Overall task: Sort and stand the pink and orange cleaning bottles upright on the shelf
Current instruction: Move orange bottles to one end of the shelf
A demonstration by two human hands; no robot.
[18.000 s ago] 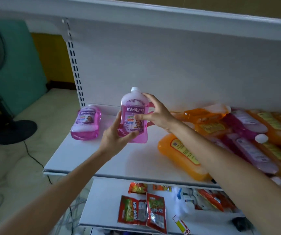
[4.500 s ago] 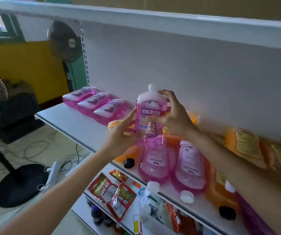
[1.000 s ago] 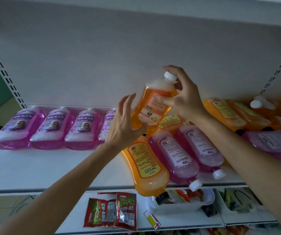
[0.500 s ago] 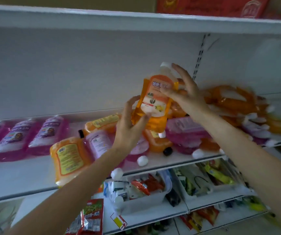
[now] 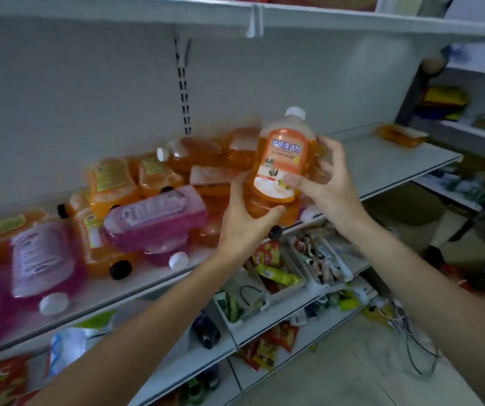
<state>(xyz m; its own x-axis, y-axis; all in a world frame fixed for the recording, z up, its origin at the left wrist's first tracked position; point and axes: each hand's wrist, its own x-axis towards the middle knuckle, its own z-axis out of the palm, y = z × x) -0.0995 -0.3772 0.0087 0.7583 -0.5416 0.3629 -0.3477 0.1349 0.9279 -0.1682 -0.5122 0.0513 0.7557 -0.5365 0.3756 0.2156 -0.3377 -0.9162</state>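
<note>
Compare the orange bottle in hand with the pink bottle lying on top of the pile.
Colour: the held orange bottle has orange liquid, the pink bottle pink. Pose: the orange bottle is near upright, cap up, gripped by left hand and right hand; the pink bottle lies on its side on other bottles. Both are translucent and labelled.
</note>
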